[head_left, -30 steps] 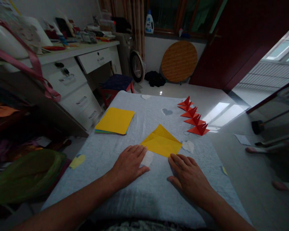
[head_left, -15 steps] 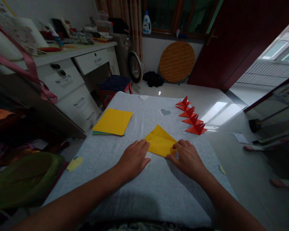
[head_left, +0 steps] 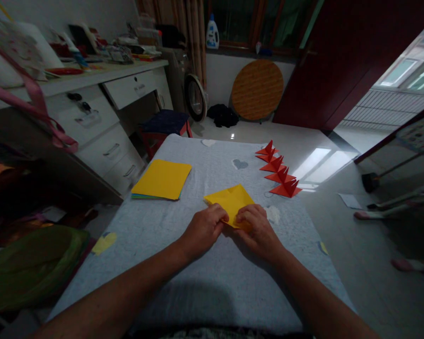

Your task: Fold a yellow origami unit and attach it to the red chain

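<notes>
In the head view, the yellow sheet (head_left: 233, 197) lies near the middle of the cloth-covered surface (head_left: 212, 169), one corner pointing away from the person and another out to the left. Both hands are on its near side. The left hand (head_left: 208, 226) is narrow, fingers and thumb pinching the near edge of the sheet. The right hand (head_left: 256, 230) is curled over the near right part, its fingertips bent onto the paper; it holds the sheet there, just beside the left hand — the two look close but apart.

To the left, well clear of the hands, sits a stack of square paper (head_left: 162, 179), yellow on top with blue-green edges showing beneath. Along the right side stand red folded pieces (head_left: 286, 188) in a row, pointed tips upward. Beyond the surface are a dark-topped stool (head_left: 166, 122) and a round wooden board (head_left: 257, 89) leaning against the wall.
</notes>
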Demonstrator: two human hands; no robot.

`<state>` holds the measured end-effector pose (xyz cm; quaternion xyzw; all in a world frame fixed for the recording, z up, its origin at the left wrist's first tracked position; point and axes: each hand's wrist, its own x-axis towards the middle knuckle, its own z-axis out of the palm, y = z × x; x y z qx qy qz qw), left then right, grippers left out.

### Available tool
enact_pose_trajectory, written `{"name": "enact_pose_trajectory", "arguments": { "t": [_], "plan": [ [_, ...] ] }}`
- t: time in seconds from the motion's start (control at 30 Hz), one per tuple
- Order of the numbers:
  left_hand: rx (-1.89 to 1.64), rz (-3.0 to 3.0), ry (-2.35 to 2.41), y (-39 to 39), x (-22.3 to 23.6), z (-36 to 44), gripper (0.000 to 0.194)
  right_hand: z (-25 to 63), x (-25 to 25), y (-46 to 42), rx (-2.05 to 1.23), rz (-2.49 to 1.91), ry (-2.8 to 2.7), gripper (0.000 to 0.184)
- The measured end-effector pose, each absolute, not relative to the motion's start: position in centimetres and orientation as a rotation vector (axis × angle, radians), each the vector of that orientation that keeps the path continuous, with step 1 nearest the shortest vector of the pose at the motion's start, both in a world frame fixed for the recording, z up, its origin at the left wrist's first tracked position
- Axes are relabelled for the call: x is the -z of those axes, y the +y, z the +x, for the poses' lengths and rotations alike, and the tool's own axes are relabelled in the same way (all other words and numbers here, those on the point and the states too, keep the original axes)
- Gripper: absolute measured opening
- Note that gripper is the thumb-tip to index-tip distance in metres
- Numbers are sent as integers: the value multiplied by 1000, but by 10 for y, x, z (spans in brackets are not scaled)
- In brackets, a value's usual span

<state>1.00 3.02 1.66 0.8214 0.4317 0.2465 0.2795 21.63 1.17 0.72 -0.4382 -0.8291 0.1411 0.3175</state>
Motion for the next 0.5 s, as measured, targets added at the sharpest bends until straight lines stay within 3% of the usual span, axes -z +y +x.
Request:
{"name": "enact_pose_trajectory", "arguments": {
  "t": [0.13, 0.2, 0.27, 0.43, 0.5],
  "plan": [
    [-838, 2179, 1051, 35, -20, -3, 21, 228, -7, 14, -118, -1224, -2295, 64],
    [-887, 2170, 973, 39, -22, -10, 23, 236, -5, 16, -45, -1289, -2330, 72],
    [-899, 2162, 921, 43, -24, -15, 22, 244, -4, 18, 31, -1292, -2316, 66],
    [-918, 2115, 946, 51, -26, -22, 19, 246, -5, 18, 105, -1091, -2220, 24],
    [-928, 2144, 981, 55, -21, -24, 21, 241, -6, 17, 110, -1021, -2218, 16]
  ]
}}
